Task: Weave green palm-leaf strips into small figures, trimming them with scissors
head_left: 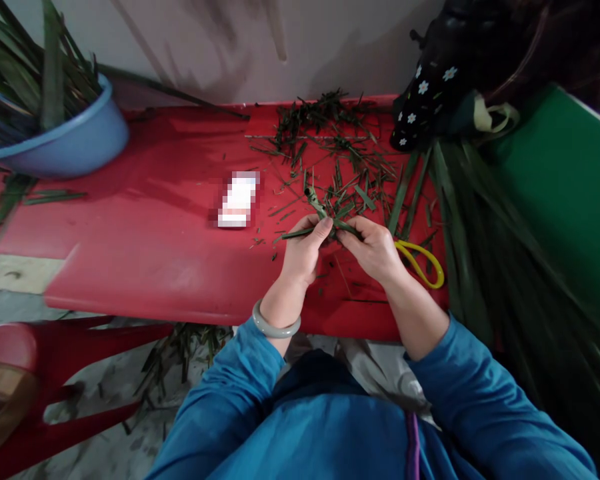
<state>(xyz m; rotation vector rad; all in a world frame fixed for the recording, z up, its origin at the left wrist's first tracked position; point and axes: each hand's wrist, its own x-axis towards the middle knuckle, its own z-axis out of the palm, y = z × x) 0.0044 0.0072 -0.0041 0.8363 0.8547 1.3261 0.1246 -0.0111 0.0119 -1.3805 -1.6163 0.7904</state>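
Note:
Over the red table (180, 273), my left hand (303, 250) pinches a small piece of folded green leaf strips (316, 203), its thumb lying on top. Fingers of my right hand (373, 247) are closed on a strip at the right side of the same piece. One strip end sticks out to the left past my left hand, and a curled end points up and away. Partly behind my right wrist lies a yellow loop handle (433, 270), perhaps of scissors; the rest of it is hidden.
Leaf scraps (325, 117) litter the table's back. A pixelated phone-like object (239, 199) lies left of my hands. A blue basin (87, 137) holds long leaves at far left. Long leaves (510, 247), a black floral bag (425, 100) and a green panel (560, 187) stand right. A red stool (10, 347) is lower left.

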